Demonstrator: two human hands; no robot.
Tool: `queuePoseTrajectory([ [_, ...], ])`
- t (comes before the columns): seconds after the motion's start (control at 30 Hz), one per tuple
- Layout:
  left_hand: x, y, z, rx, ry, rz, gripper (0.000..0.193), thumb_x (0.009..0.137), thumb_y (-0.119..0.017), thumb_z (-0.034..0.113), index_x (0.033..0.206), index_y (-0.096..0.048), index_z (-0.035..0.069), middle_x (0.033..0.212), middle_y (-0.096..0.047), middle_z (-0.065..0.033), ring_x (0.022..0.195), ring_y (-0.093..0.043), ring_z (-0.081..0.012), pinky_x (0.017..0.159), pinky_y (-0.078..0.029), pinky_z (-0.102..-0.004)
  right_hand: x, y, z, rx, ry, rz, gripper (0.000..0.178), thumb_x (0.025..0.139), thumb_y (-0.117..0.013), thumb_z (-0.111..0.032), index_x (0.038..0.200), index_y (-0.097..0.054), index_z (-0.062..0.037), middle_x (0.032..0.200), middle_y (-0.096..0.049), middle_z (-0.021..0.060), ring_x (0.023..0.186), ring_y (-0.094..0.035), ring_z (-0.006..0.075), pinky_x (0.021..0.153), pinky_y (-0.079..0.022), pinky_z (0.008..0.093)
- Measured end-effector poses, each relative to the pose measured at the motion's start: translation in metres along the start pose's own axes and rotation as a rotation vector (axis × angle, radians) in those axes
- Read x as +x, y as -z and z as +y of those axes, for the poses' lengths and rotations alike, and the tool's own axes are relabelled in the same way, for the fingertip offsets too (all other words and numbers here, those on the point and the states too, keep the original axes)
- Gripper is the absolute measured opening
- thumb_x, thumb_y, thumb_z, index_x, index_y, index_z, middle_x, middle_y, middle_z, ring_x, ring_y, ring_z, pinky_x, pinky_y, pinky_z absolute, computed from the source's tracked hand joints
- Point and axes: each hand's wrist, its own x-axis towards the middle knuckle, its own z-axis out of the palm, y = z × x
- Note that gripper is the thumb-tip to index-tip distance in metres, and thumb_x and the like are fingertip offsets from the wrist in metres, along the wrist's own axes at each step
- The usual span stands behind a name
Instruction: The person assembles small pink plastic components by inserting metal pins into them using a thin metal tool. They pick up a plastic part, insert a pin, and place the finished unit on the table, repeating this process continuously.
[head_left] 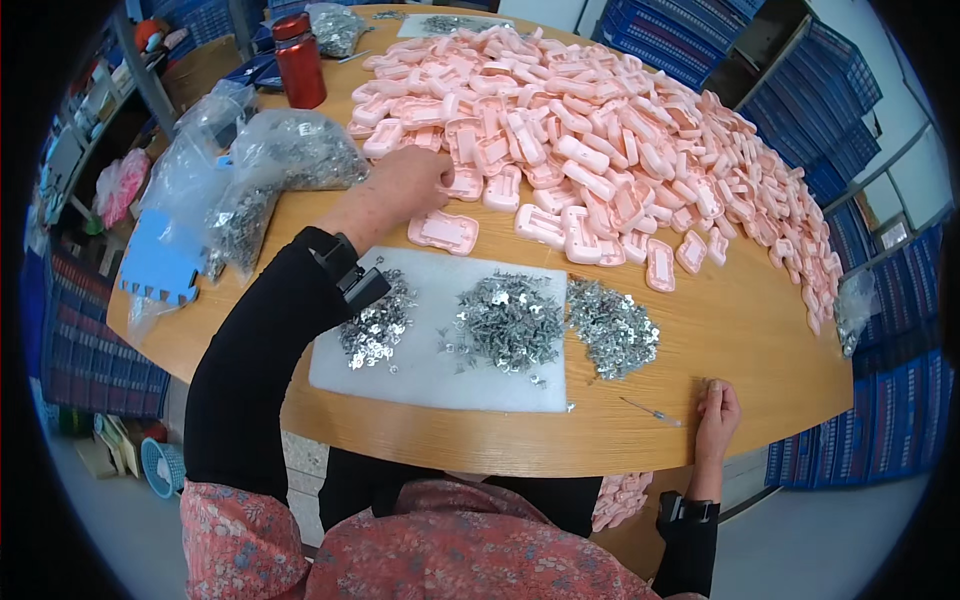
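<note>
My left hand reaches over to the near left edge of a large heap of pink plastic shells. Its curled fingers are closed at the edge of one pink plastic shell; the fingertips are partly hidden. Just below it lies a single open pink shell. At the table's front right, my right hand rests with fingers bent together; what they hold, if anything, is too small to name. A thin pointed tool lies to its left. Small metal pieces form piles on a white foam sheet.
Another pile of metal parts lies right of the sheet. Clear bags of metal parts, a blue foam mat piece and a red bottle stand at left. Blue crates are stacked around the wooden table.
</note>
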Motion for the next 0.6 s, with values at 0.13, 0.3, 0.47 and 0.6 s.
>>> queuePoseTrajectory([
  [0.13,0.008,0.001,-0.017,0.078,-0.165,0.159,0.039,0.074,-0.073,0.013,0.111,-0.064,0.008,0.118,-0.061,-0.0150,0.112,-0.060,-0.0334,0.093,-0.049,-0.0426,0.000,-0.016,0.003,0.033,-0.004,0.010,0.021,0.102,-0.054,-0.018,0.088,-0.061,-0.0035,0.071,-0.054,-0.0026,0.062,-0.046,0.0044,0.056,-0.036,0.0209],
  [0.3,0.019,-0.014,-0.016,-0.085,-0.168,0.134,0.052,0.071,-0.074,0.012,0.122,-0.062,0.008,0.118,-0.060,-0.0162,0.111,-0.059,-0.0345,0.096,-0.048,-0.0418,0.004,-0.009,-0.002,0.025,-0.044,0.039,0.022,0.101,-0.055,-0.019,0.087,-0.061,-0.0044,0.071,-0.055,-0.0020,0.062,-0.047,0.0050,0.056,-0.038,0.0210],
  [0.47,0.015,-0.001,-0.018,-0.089,-0.243,0.165,0.056,0.070,-0.075,0.013,0.124,-0.061,0.005,0.118,-0.059,-0.0168,0.114,-0.057,-0.0349,0.099,-0.047,-0.0410,0.008,-0.006,0.000,0.002,-0.068,0.081,0.021,0.102,-0.054,-0.021,0.089,-0.062,-0.0054,0.072,-0.056,-0.0023,0.061,-0.048,0.0045,0.056,-0.038,0.0201],
  [0.6,-0.013,0.017,-0.025,0.010,-0.264,0.268,0.057,0.068,-0.078,0.015,0.122,-0.062,0.003,0.114,-0.058,-0.0160,0.111,-0.056,-0.0342,0.096,-0.047,-0.0407,0.009,-0.003,0.014,0.019,-0.067,0.072,0.023,0.102,-0.054,-0.022,0.090,-0.062,-0.0051,0.072,-0.056,-0.0029,0.061,-0.047,0.0037,0.055,-0.037,0.0197],
])
